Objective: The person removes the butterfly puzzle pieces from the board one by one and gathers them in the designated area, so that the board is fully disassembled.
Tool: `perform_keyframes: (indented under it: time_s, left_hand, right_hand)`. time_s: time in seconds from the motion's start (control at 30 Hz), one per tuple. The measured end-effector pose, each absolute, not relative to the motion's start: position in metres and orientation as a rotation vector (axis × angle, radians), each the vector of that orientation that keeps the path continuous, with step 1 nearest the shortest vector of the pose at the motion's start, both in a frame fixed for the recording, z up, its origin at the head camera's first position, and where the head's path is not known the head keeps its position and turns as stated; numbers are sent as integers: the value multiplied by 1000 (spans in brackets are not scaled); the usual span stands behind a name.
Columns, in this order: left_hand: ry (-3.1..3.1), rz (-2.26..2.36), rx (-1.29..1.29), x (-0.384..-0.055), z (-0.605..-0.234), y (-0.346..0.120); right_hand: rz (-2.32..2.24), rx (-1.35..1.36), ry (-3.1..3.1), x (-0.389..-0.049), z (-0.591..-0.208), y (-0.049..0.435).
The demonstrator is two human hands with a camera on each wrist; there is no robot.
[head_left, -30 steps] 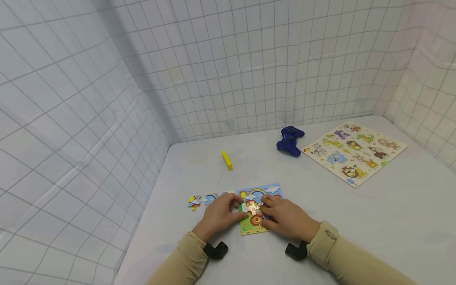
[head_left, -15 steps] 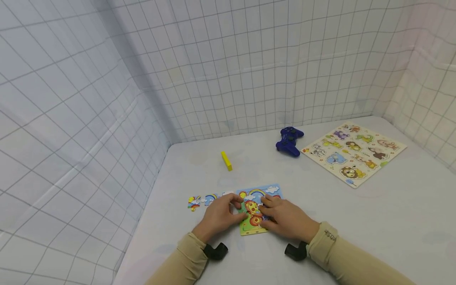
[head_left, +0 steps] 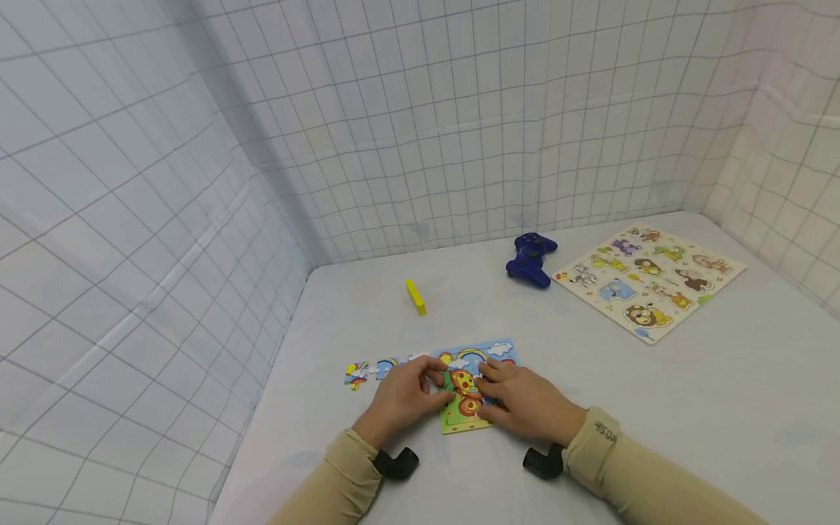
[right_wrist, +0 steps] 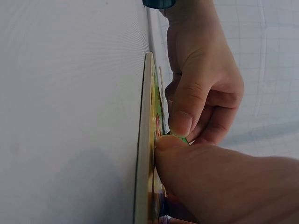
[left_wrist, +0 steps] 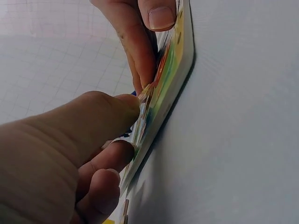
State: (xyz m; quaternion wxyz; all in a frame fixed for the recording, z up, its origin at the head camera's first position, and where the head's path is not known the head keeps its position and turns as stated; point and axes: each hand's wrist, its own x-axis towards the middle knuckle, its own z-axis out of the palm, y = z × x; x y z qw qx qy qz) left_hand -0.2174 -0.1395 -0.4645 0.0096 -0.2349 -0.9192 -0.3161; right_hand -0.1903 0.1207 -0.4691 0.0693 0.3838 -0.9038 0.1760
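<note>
A small picture puzzle board (head_left: 458, 426) with a rainbow, clouds and red-and-yellow figures lies on the white table. My left hand (head_left: 405, 390) is at its left side, thumb and fingertips pinching a colourful jigsaw piece (head_left: 462, 380) over the picture. In the left wrist view the piece's edge (left_wrist: 144, 94) tilts up from the board beside the thumb. My right hand (head_left: 528, 399) rests on the board's right part with fairly straight fingers, its thumb (right_wrist: 170, 144) low at the near edge. The palm hides much of the right side.
Several loose jigsaw pieces (head_left: 356, 374) lie in a row left of the board, partly behind my left hand. Farther back are a yellow block (head_left: 415, 297), a dark blue game controller (head_left: 529, 259) and a large animal puzzle board (head_left: 607, 306). Grid-patterned cloth walls (head_left: 420, 146) stand behind.
The bright glare on the piece in my left hand has gone, as its tilt changes slightly. Both hands stay at nearly the same place on the board.
</note>
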Motion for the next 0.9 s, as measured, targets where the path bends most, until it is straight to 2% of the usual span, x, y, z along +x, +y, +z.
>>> perform_keyframes:
  time_s: [0.17, 0.57, 0.9]
  left_hand:
    - [-2860, -1139, -733, -220, -465, -141]
    - [-2772, -1559, -461, -224, -454, -151]
    - [-2720, -1627, -459, -223, -452, -153]
  right_hand:
    - [528, 1139, -2750, -191, -469, 121]
    - [548, 1114, -2807, -190, -468, 121]
    - [536, 1102, -2826, -191, -471, 120]
